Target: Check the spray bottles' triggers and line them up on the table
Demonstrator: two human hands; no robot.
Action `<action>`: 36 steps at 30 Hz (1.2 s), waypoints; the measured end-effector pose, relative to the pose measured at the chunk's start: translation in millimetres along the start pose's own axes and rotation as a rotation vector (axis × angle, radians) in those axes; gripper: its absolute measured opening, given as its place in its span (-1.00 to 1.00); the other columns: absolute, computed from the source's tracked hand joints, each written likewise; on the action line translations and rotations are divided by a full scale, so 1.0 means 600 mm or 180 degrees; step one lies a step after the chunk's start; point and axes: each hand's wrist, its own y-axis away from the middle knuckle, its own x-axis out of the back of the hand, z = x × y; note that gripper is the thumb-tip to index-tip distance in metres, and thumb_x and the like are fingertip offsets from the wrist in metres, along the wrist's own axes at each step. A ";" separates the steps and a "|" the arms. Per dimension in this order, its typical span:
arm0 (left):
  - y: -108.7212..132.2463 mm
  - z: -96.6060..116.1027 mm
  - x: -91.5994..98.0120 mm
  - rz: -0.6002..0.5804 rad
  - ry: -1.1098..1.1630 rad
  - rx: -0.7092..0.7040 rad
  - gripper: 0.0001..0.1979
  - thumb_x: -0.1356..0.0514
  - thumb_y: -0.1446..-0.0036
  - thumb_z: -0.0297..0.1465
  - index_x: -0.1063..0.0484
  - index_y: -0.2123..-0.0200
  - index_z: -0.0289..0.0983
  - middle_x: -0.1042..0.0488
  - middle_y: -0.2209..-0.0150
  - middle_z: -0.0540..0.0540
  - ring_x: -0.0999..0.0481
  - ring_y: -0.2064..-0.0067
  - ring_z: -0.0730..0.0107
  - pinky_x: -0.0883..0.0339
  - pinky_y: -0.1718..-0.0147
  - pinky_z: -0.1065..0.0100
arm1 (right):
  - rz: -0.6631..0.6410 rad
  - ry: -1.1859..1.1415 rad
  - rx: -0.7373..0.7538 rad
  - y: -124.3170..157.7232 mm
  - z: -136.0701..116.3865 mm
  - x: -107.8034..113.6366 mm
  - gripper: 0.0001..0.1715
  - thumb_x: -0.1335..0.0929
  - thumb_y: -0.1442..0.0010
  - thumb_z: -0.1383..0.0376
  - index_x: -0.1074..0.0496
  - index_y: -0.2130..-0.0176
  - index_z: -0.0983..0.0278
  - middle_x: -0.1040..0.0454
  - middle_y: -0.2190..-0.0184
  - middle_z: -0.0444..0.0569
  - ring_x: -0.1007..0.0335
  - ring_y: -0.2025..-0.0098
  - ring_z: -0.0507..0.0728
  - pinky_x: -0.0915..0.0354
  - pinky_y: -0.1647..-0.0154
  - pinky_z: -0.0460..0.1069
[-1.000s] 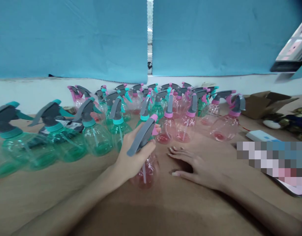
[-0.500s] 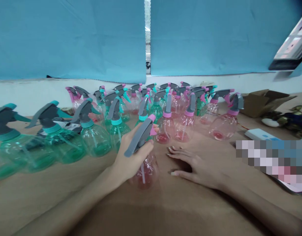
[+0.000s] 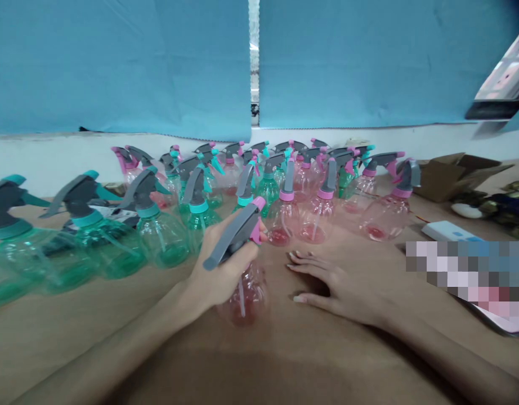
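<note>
Evidently, gripping step in hand: pink bottle (image 3: 245, 306) held below sprayer by curled left hand (image 3: 215, 275), upright on counter (image 3: 285, 354); right hand (image 3: 327, 281) loosely spread, empty. Steady grip likely needed next.

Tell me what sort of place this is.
Likely a workroom, though it could be a home: many green and pink spray bottles stand on a brown table, with a cardboard box on the right and blue cloth hanging behind.
</note>
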 end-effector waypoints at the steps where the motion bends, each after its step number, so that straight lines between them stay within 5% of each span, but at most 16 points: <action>1: 0.000 0.000 0.000 -0.0062 0.0098 0.0009 -0.93 -0.06 0.04 -0.48 -0.29 0.48 -0.20 -0.26 0.56 0.10 -0.21 0.55 0.49 -0.14 0.57 0.42 | -0.0007 0.0007 -0.0004 0.000 0.000 0.000 -0.31 -0.33 -0.14 -0.03 -0.25 -0.17 0.19 -0.20 -0.23 0.03 -0.04 -0.27 0.24 0.00 -0.26 0.23; 10: 0.004 -0.007 -0.007 -0.0013 0.0047 0.0008 -0.82 -0.07 -0.01 -0.48 -0.35 0.28 -0.15 -0.22 0.56 0.11 -0.21 0.54 0.45 -0.15 0.54 0.40 | 0.0009 0.0017 0.0028 0.001 0.001 -0.002 -0.31 -0.33 -0.14 -0.03 -0.24 -0.18 0.17 -0.19 -0.23 0.02 -0.03 -0.27 0.23 0.01 -0.26 0.24; 15: 0.008 -0.011 -0.014 0.0191 -0.0016 0.0069 -0.91 -0.09 -0.02 -0.45 -0.33 0.36 -0.17 -0.22 0.56 0.12 -0.20 0.54 0.47 -0.15 0.54 0.42 | 0.0048 -0.0012 0.0018 0.001 -0.001 -0.002 -0.32 -0.34 -0.13 -0.02 -0.24 -0.17 0.15 -0.21 -0.22 0.01 -0.04 -0.27 0.25 0.00 -0.26 0.25; 36: 0.004 -0.005 -0.012 0.0109 0.0052 -0.0006 -0.69 -0.09 -0.03 -0.45 -0.34 0.11 -0.12 -0.19 0.53 0.10 -0.19 0.55 0.47 -0.16 0.59 0.43 | -0.0060 0.0133 -0.0051 0.000 -0.007 0.003 -0.32 -0.33 -0.14 -0.04 -0.27 -0.16 0.18 -0.20 -0.23 0.00 -0.04 -0.27 0.24 0.01 -0.27 0.24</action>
